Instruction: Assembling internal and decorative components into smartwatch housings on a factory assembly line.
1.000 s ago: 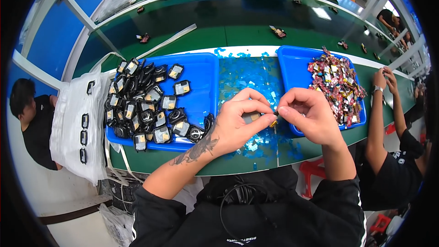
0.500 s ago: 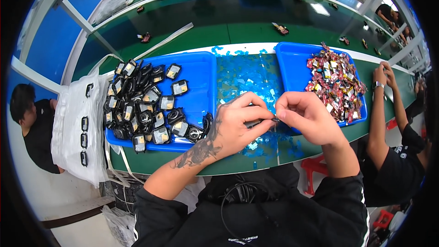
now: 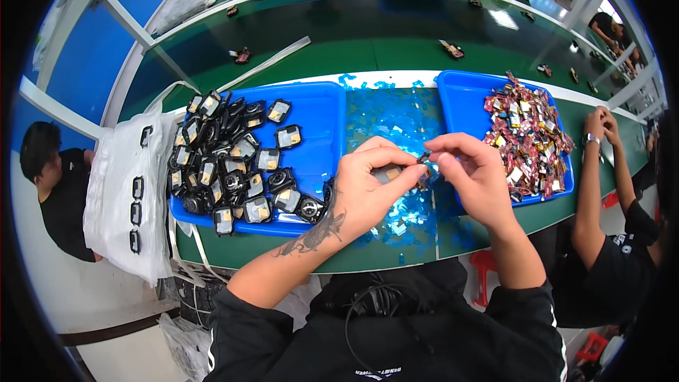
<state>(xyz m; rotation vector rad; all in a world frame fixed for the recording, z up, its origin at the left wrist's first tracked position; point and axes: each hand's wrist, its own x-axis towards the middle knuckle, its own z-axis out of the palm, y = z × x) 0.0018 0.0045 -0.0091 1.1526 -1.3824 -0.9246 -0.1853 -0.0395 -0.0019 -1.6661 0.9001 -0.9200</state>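
Note:
My left hand (image 3: 373,185) is closed round a small black watch case (image 3: 386,173), whose grey and tan inside shows between thumb and fingers. Close against its right end is my right hand (image 3: 475,178), index finger and thumb curled. Whatever these fingertips hold, if anything, is too small to name. Beneath both hands, small blue film pieces (image 3: 382,124) are scattered over the green table. To the left, a blue tray (image 3: 322,110) bears a heap of similar black watch cases (image 3: 232,182). On the right, another blue tray (image 3: 453,92) contains small red circuit boards (image 3: 527,134) with yellow and white parts.
A green conveyor belt (image 3: 353,35) beyond the table carries scattered small boards (image 3: 451,49). White plastic sheeting (image 3: 113,198) with several black frames lies at far left. A co-worker's hands (image 3: 601,126) are at the right. One person (image 3: 60,184) sits at the left.
My right index finger and thumb have loosened from their tight pinch and lifted slightly. My left hand has turned, showing more of the watch case. The whole view has shifted a little.

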